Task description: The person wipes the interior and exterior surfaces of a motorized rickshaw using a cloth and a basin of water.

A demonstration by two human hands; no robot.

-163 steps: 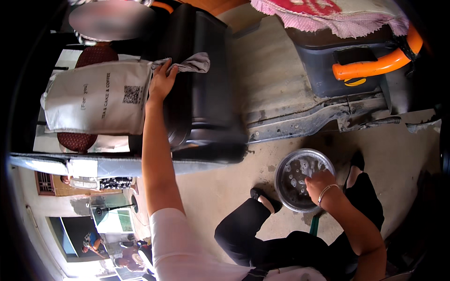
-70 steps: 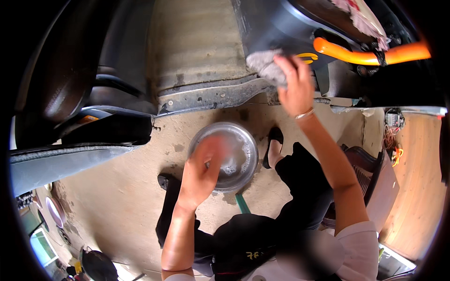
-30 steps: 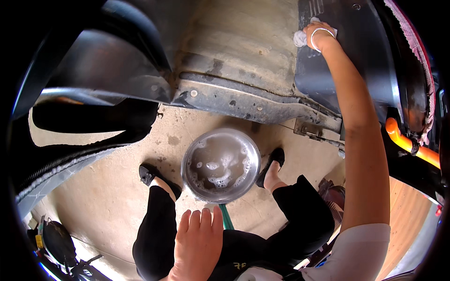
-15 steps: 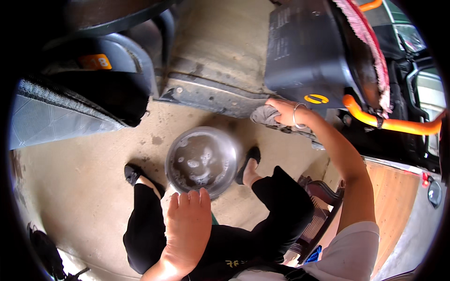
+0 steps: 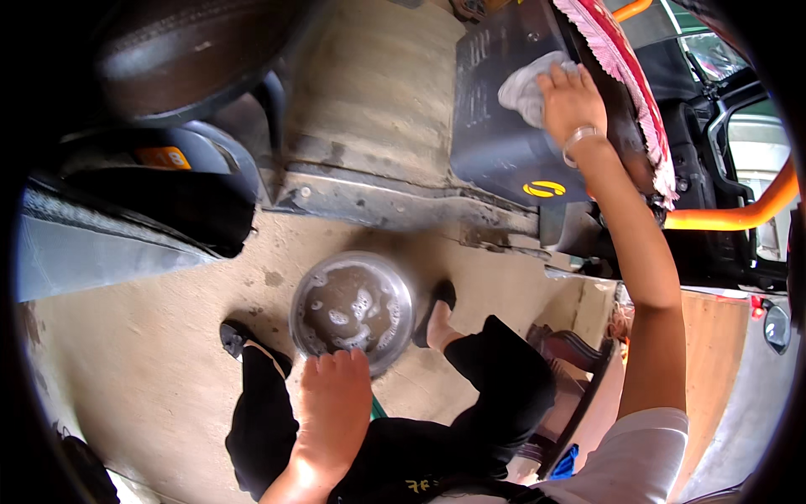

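My right hand (image 5: 574, 105) presses a crumpled grey cloth (image 5: 531, 89) against the upper part of a dark panel (image 5: 495, 118) with a yellow emblem. Its fingers are bent over the cloth's right side. Nearer to me, my left hand (image 5: 336, 412) hangs back-up over my left thigh, by the near rim of a metal basin (image 5: 405, 290). Its fingers curl down out of sight, so whatever they hold, if anything, is hidden. Cloudy water with patches of foam fills part of the basin, which stands on the floor between my feet.
A worn metal sill (image 5: 378, 204) runs beyond the basin. An open door (image 5: 109, 252) juts in at left, below a brown seat (image 5: 185, 63). Right of the panel are a red cover with pink lace (image 5: 625, 84) and an orange rail (image 5: 739, 220). A dark wooden chair (image 5: 579, 353) stands at right.
My right hand has carried the cloth from the panel's lower edge near the sill up onto its face. My left hand has hardly moved; the view has shifted slightly.
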